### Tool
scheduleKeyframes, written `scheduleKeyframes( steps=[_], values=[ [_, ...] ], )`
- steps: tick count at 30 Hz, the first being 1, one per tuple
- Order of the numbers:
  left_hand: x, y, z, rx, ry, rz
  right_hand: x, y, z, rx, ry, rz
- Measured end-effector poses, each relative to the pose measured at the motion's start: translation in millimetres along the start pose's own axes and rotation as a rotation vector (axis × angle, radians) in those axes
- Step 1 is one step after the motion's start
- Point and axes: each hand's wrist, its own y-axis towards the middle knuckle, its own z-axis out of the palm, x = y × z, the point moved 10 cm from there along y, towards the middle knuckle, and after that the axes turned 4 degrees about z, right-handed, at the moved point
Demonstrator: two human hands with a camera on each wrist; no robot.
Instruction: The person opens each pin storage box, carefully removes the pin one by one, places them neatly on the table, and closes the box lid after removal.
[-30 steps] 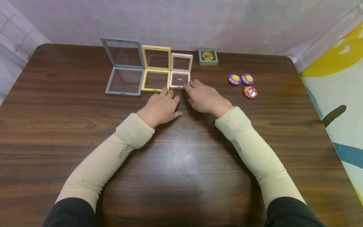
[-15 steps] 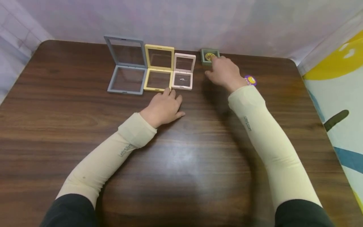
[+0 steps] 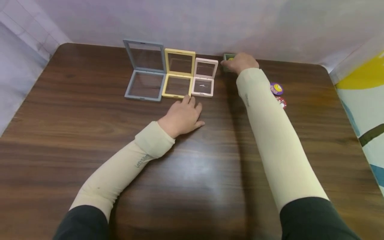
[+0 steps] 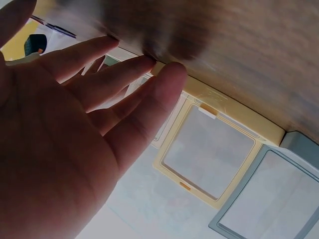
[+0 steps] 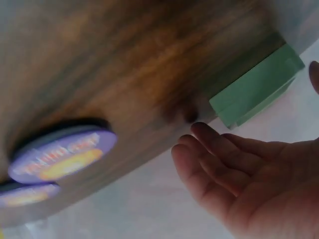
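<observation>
My left hand (image 3: 184,116) lies on the table with its fingers spread, fingertips at the front edge of the yellow display frame (image 3: 177,96). In the left wrist view those fingers (image 4: 134,132) look straight and hold nothing. At the back, my right hand (image 3: 244,62) reaches over the small green box (image 3: 225,56) and hides most of it. The right wrist view has the green box (image 5: 256,89) between the thumb at the image edge and the loosely bent fingers (image 5: 214,164), which stay apart from it. A pinkish-white frame (image 3: 203,96) stands between the hands.
Left of the yellow frame is a larger grey-blue frame (image 3: 144,98). All three frames are unfolded, clear lids upright. Right of my forearm lie a purple badge (image 3: 276,88) and a partly covered red badge (image 3: 281,102). A fabric-covered wall (image 3: 192,26) rises behind the table.
My right hand has gone from the pinkish-white frame's front corner back and right to the green box. My left hand has stayed at the yellow frame. The head view has shifted slightly.
</observation>
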Motion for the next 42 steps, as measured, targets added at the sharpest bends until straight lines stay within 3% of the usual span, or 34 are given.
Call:
scheduleKeyframes(
  steps=[6, 12, 20, 31, 42],
  values=[
    [-11.1, 1.2, -0.7, 0.001, 0.016, 0.024, -13, 2, 0, 0.002, -0.024, 0.058],
    [-9.0, 1.4, -1.7, 0.008, 0.019, 0.021, -14, 3, -3, -0.026, -0.008, 0.071],
    [-5.3, 1.5, 2.7, 0.012, 0.007, 0.012, -10, -3, -3, -0.024, 0.003, 0.001],
    [-4.1, 2.9, 3.2, 0.009, 0.017, 0.024, -22, -2, 6, -0.04, -0.055, 0.055],
    [1.6, 5.0, 3.2, -0.003, -0.002, 0.013, -15, -35, 16, -0.095, -0.156, 0.009]
  ],
)
